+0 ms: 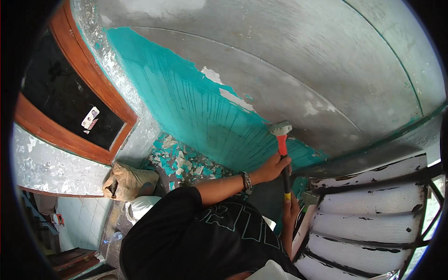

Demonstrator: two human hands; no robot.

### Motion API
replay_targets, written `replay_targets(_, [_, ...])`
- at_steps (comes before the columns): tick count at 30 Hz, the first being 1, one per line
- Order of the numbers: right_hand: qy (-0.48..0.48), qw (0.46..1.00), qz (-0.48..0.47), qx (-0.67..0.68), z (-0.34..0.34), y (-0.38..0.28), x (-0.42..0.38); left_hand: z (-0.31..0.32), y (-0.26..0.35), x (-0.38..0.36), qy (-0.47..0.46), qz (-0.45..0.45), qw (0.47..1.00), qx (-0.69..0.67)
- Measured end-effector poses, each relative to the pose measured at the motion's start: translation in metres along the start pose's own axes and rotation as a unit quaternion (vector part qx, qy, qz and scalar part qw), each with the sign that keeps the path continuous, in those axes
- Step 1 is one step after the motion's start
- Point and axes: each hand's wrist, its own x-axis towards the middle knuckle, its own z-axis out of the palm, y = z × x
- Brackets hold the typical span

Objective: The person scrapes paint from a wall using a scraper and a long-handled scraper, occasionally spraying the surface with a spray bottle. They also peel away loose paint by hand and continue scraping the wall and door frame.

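Note:
My left hand [275, 169], with a chain bracelet at the wrist, wraps round the black upper handle of a hammer [286, 172]. Its dusty grey head [280, 128] lies right at the wall, along the ragged border between turquoise paint [200, 116] and bare grey plaster [298, 60]. Below, my right hand [291, 210] closes round the yellow lower end of the handle. Pale chipped patches [235, 99] run along that paint border, up and left of the hammer head.
Turquoise and white paint flakes [182, 161] cover the floor at the wall's foot. A brown sack [130, 181] stands beside them, near a wooden-framed dark window [70, 91]. On the right is a louvred window [368, 200] with textured panes and a dark frame.

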Motion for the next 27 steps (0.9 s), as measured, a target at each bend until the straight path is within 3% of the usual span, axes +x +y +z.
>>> replay_targets(6, [-0.01, 0.998, -0.028, -0.05, 0.008, 0.006, 0.029, -0.014, 0.012, 0.002, 0.062, 0.03, 0.996, -0.055])
replay_targets(8, [-0.019, 0.997, -0.039, -0.061, 0.008, 0.006, 0.032, -0.017, 0.017, 0.003, 0.041, -0.006, 0.998, -0.043])
replay_targets(12, [0.008, 0.994, -0.089, -0.061, 0.029, 0.016, 0.029, -0.028, 0.008, 0.002, 0.02, 0.032, 0.999, -0.003])
replay_targets(15, [-0.004, 0.993, -0.104, -0.063, 0.043, 0.008, 0.051, -0.046, 0.026, 0.002, 0.051, 0.064, 0.995, 0.048])
replay_targets(17, [-0.04, 0.992, -0.106, -0.063, 0.057, -0.016, 0.073, -0.063, 0.046, 0.001, 0.131, 0.124, 0.977, 0.115])
replay_targets(22, [-0.083, 0.982, -0.164, -0.032, 0.11, -0.058, 0.108, -0.125, 0.071, -0.011, 0.243, 0.135, 0.96, 0.044])
replay_targets(24, [-0.131, 0.983, -0.13, 0.002, 0.117, -0.073, 0.107, -0.123, 0.071, -0.013, 0.248, 0.138, 0.958, 0.037])
replay_targets(27, [-0.09, 0.988, -0.123, 0.011, 0.085, -0.041, 0.083, -0.085, 0.062, -0.014, 0.232, 0.135, 0.962, 0.04])
